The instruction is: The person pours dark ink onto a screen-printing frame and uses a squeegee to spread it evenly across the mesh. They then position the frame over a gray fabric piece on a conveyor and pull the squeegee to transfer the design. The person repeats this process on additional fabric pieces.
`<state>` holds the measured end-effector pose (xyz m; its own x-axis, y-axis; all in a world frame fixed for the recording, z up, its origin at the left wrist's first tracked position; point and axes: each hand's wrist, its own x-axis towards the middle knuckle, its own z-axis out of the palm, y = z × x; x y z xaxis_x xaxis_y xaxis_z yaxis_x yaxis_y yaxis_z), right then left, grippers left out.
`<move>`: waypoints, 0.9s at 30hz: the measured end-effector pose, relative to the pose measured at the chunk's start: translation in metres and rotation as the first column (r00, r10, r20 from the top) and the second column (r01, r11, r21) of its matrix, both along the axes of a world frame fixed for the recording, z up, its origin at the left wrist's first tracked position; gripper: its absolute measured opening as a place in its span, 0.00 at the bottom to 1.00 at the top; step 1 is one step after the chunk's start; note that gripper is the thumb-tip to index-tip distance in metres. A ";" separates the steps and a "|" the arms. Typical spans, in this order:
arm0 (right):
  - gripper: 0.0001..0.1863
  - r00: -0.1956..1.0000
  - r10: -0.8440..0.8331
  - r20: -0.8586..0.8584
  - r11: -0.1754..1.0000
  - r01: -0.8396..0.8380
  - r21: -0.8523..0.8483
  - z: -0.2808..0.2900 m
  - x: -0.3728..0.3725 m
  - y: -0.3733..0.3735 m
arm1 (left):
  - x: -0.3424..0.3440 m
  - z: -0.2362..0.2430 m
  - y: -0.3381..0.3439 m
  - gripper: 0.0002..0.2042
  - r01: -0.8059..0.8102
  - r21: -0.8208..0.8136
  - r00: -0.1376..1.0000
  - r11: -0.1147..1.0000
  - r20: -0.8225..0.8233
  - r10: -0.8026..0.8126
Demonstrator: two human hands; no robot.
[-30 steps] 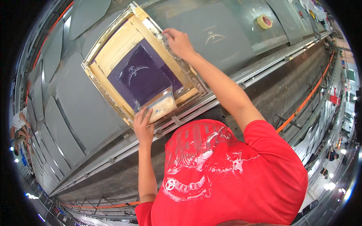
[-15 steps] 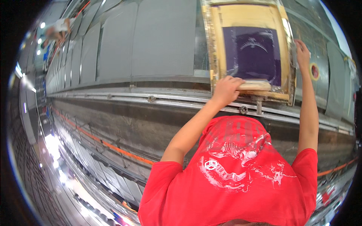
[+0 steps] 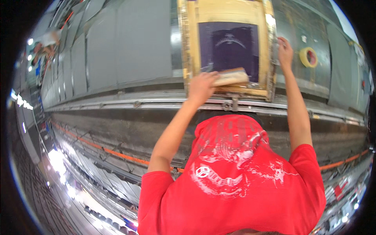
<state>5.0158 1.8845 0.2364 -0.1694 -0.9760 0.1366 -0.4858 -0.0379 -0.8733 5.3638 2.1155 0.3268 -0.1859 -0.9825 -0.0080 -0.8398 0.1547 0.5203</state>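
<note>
A wooden-bordered printing screen (image 3: 222,15) with a purple mesh panel (image 3: 235,55) bearing a pale curved design sits across the rail at the top middle. My left hand (image 3: 201,86) grips a wooden squeegee (image 3: 231,77) lying at the screen's near end, slightly tilted. My right hand (image 3: 285,51) has its fingers curled on the screen's right edge, at about mid-height. Just right of that hand, a roll of pale yellow tape (image 3: 308,57) lies on the metal table (image 3: 313,80).
Grey sheets (image 3: 117,47) line the table left of the screen. A metal rail (image 3: 156,103) runs along the near edge, with an orange strip (image 3: 105,150) lower down. At the far left a co-worker (image 3: 49,43) bends over the table, blurred. More sheets (image 3: 340,70) lie at the right.
Since a second ago the screen has moved right along the rail, covering the printed sheet beside the tape, with both my hands moving along on it. The camera's view has also turned.
</note>
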 end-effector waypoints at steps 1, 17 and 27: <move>0.13 1.000 -0.012 -0.017 1.000 0.012 -0.011 -0.001 0.004 0.001 | 0.003 0.003 -0.001 0.30 -0.011 0.003 1.000 1.000 0.006 0.011; 0.14 0.972 0.132 -0.192 0.967 -0.084 0.240 0.005 -0.003 -0.004 | -0.016 -0.025 0.004 0.34 0.122 -0.087 0.976 0.989 0.192 -0.104; 0.29 0.559 0.654 -0.509 0.721 -0.664 0.198 0.130 0.106 -0.045 | 0.023 0.001 -0.236 0.20 -0.016 0.234 0.987 0.972 0.157 -0.021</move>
<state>5.1220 1.8398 0.3661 0.6209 -0.7839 0.0079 -0.6803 -0.5438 -0.4915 5.3872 1.8800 0.3283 -0.1662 -0.9493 -0.2670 -0.9137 0.0464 0.4038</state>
